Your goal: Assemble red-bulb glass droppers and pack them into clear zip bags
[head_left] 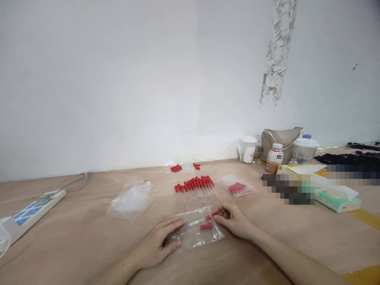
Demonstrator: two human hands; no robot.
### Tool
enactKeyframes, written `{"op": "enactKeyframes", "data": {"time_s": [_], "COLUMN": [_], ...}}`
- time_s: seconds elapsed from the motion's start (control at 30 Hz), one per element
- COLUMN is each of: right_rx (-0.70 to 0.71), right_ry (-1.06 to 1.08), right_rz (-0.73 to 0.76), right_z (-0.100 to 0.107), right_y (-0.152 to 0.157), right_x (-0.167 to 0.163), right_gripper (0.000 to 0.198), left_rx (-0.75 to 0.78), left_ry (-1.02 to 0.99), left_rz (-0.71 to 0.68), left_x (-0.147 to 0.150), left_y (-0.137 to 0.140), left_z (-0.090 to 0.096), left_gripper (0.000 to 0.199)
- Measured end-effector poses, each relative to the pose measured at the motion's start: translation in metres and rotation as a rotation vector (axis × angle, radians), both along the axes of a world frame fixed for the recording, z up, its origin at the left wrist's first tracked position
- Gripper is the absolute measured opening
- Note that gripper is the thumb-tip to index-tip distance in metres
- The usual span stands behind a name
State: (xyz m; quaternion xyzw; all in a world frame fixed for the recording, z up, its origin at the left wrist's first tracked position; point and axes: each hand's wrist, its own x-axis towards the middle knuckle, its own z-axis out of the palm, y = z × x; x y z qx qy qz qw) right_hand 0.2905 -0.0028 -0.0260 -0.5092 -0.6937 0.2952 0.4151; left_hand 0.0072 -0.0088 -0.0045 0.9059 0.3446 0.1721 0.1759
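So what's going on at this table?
A person's left hand rests on one side of a clear bag, while the right hand pinches a red-topped dropper at the other. More red tops show inside. Beyond lies a row of droppers, between loose bags and a packed bag.

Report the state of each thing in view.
Near bag, flat, partly filled
Left grip, open, at near bag's edge
Right grip, pinching a red top
Middle sticks, side by side
Bagged sticks at right, lying flat
Left bags, lying flat
Red pieces at back, in two clusters
Bottle, upright, capped
Cup, upright, lidded
Clear tub, upright, lidded
Power strip, plug inserted
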Motion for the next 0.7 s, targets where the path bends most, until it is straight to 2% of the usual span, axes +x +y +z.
{"op": "enactKeyframes", "data": {"time_s": [0.13, 0.23, 0.37, 0.5, 0.7], "right_rx": [0.125, 0.114, 0.085, 0.016, -0.049], "right_ry": [-0.086, -0.079, -0.028, -0.120, -0.167], "right_rz": [0.115, 0.157, -0.078, -0.311, -0.499], "right_z": [-0.001, 0.000, 0.001, 0.005, 0.018], "right_y": [-0.003, -0.003, 0.015, 0.051, 0.099], "right_x": [-0.006, -0.003, 0.010, 0.021, 0.008], "right_gripper": [0.020, 0.021, 0.014, 0.006, 0.019], "left_rx": [0.003, 0.004, 0.001, -0.001, -0.010], "left_ry": [0.007, 0.016, 0.013, -0.005, -0.034], "left_rz": [0.008, -0.001, -0.022, -0.022, -0.031], "left_x": [0.000, 0.001, 0.001, 0.001, 0.001], "left_y": [0.000, 0.000, -0.001, 0.000, 0.000], "left_z": [0.000, 0.001, 0.002, 0.002, 0.001], "left_gripper": [0.046, 0.044, 0.038, 0.038, 0.037]}}
